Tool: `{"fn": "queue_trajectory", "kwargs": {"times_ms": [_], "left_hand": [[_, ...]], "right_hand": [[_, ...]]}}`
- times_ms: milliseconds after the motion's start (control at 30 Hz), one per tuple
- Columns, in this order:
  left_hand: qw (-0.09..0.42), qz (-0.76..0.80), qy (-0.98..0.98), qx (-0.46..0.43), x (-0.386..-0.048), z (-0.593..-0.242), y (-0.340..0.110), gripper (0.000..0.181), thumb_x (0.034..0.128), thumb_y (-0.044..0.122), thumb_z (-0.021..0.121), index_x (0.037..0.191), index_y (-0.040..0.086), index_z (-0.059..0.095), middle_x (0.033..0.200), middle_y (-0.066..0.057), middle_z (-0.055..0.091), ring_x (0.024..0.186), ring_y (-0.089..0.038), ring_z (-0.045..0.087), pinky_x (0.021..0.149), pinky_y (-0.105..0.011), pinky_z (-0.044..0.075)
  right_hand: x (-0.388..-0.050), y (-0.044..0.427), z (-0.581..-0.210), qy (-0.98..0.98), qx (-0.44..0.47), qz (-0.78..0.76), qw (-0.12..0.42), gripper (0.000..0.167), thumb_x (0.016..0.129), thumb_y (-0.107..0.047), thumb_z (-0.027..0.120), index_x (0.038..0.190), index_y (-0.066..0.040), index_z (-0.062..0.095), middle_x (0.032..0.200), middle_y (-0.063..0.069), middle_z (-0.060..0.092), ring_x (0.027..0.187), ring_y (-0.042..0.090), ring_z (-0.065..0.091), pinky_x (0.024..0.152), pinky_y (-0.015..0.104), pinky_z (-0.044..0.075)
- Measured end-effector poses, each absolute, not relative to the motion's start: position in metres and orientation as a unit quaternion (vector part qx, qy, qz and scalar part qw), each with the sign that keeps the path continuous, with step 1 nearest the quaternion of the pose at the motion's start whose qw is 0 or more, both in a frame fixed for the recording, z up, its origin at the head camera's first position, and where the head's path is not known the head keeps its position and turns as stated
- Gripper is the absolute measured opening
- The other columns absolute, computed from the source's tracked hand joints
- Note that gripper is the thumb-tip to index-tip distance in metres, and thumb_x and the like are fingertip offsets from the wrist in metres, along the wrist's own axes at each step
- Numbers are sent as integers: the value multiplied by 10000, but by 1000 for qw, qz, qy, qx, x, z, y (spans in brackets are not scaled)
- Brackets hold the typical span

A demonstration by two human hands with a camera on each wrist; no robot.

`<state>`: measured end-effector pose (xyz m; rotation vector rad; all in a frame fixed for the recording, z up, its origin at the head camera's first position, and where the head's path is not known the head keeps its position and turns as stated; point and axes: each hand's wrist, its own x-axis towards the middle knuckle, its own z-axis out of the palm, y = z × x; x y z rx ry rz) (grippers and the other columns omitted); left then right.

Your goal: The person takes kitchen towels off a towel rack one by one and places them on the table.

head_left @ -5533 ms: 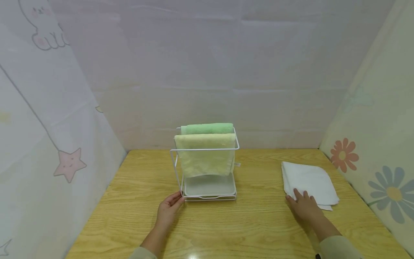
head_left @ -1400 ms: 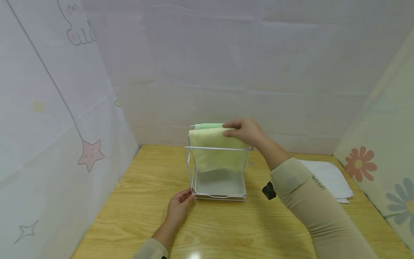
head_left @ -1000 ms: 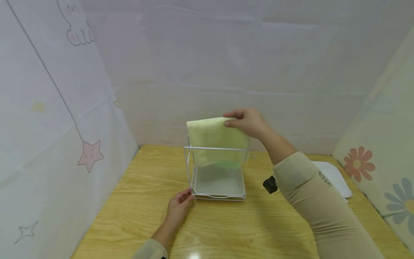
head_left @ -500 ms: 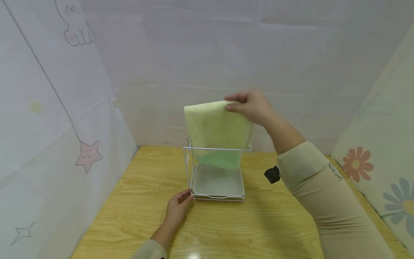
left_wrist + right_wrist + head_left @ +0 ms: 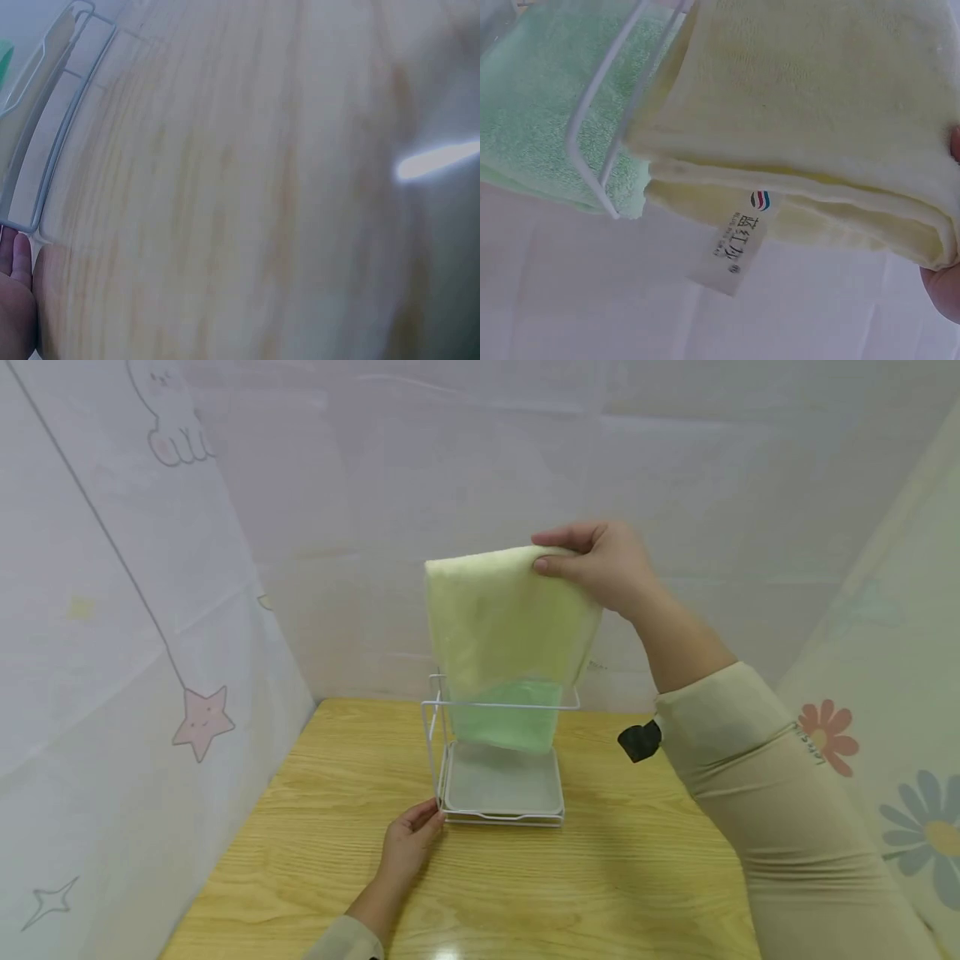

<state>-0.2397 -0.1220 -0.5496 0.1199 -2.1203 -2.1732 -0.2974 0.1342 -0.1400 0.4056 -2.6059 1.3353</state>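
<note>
My right hand (image 5: 611,564) pinches the top fold of a yellow towel (image 5: 502,618), held up above a white wire rack (image 5: 430,735). The towel's lower edge hangs just over the rack's top bars. In the right wrist view the folded yellow towel (image 5: 802,90) shows a white tag (image 5: 731,251), beside a green towel (image 5: 540,112). That green towel (image 5: 510,722) hangs on the rack behind the front bar. My left hand (image 5: 405,847) grips the rack's lower front left corner; in the left wrist view the hand (image 5: 15,300) is partly cut off.
A grey tray (image 5: 502,781) lies in the rack's base. The rack stands on a wooden table (image 5: 315,793). Printed cloth walls (image 5: 97,693) enclose the table's back and sides. My right sleeve (image 5: 780,810) covers the table's right part.
My right hand has lifted the yellow towel up off the rack, uncovering the green one behind. The white cloth on the right has gone out of sight behind my sleeve. My left hand stays at the rack.
</note>
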Motion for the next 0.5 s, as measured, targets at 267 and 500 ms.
{"fn": "queue_trajectory", "kwargs": {"times_ms": [267, 500], "left_hand": [[56, -707, -704, 42, -244, -554, -124, 357, 925, 50, 656, 1244, -98, 594, 1274, -273, 619, 1096, -179, 651, 848, -167, 568], [55, -710, -701, 39, -245, -555, -122, 360, 919, 47, 664, 1237, -106, 596, 1263, -281, 622, 990, -22, 643, 833, -165, 571]], "right_hand": [[-285, 152, -122, -853, 138, 490, 117, 379, 783, -275, 840, 1139, -188, 744, 871, -191, 740, 681, 6, 644, 604, 161, 525], [-268, 179, -108, -838, 134, 515, 125, 285, 768, -240, 851, 1043, -238, 777, 783, -201, 734, 654, 11, 664, 570, 158, 535]]}}
